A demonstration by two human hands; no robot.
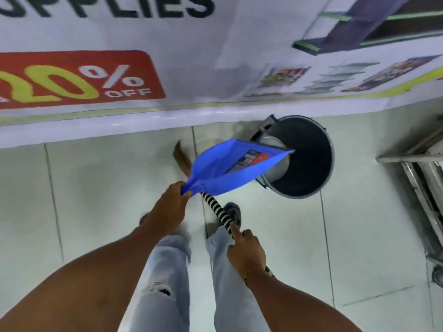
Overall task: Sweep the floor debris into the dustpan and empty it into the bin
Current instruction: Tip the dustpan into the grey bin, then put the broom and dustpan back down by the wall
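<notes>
A blue dustpan (223,168) hangs tilted in the air, its front lip over the open mouth of a dark round bin (309,161). A label shows inside the pan; I cannot tell whether debris lies in it. My left hand (171,207) grips the dustpan's handle at its lower left end. My right hand (245,251) is closed on the black-and-white striped handle of a broom (217,209). The broom's brown bristles (181,158) rest on the floor behind the dustpan, to the bin's left.
A white counter front with a red "20% OFF" banner (79,80) runs across the top, right behind the bin. A metal cart or rack (424,178) stands at the right. My legs and one shoe (233,212) are below the dustpan on pale floor tiles.
</notes>
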